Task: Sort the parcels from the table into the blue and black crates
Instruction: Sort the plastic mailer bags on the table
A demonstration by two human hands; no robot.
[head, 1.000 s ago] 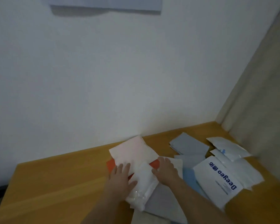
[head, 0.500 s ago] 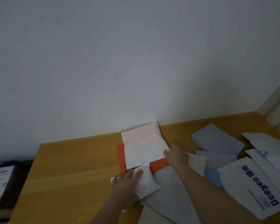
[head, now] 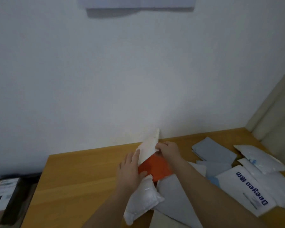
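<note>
Hands: two, both over the parcels at the table's [head: 76, 175] far edge.
Right hand [head: 169, 149]: fingers pinch the edge of one pale parcel [head: 149, 148], tilting it up off one orange parcel [head: 156, 167].
Left hand [head: 129, 171]: fingers nearly straight, lying along the pale parcel's left edge; its thumb touches one white padded parcel [head: 141, 201] lying under the wrist, though I cannot tell if it grips.
Grey parcels: one [head: 174, 196] under the right forearm, one [head: 213, 151] further right.
Printed white parcels: one [head: 247, 188], lettered in blue.
Other white parcels: at least two [head: 260, 157], overlapping at the right.
Crates: one dark crate [head: 15, 199] on the floor left of the table, holding boxes.
</note>
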